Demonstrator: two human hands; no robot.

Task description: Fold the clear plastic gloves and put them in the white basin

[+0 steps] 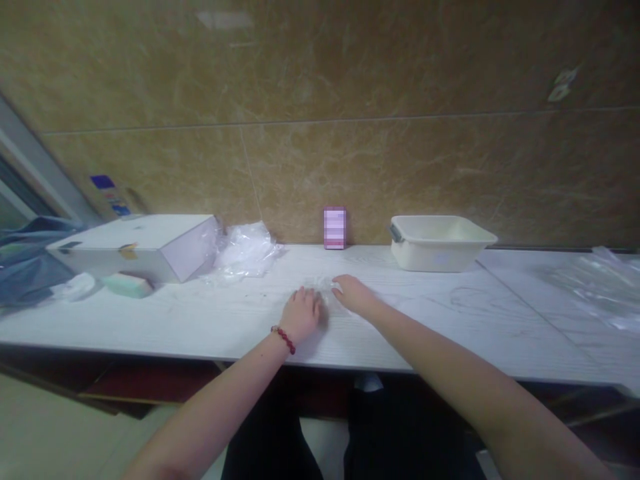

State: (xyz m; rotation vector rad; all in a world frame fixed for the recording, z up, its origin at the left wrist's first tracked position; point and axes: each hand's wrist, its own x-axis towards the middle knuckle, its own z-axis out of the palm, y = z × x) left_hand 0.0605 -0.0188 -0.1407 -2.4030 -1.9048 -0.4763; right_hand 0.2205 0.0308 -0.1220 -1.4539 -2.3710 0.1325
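A small piece of clear crumpled plastic film (pixel 323 285) lies on the white tabletop between my two hands. My right hand (pixel 354 293) has its thumb and fingers closed on the right side of this film. Just to the film's left, my left hand (pixel 301 313) rests palm down with bent fingers slightly apart; its fingertips are close to the film, and whether they touch it I cannot tell. A red bead bracelet (pixel 284 339) circles the left wrist.
Against the wall stand a phone-like device (pixel 335 228) and a cream plastic basin (pixel 435 257). To the left are a white box (pixel 130 243), crumpled clear bags (pixel 247 250) and a green-and-white block (pixel 127 285). Clear plastic sheets (pixel 600 287) lie at the far right.
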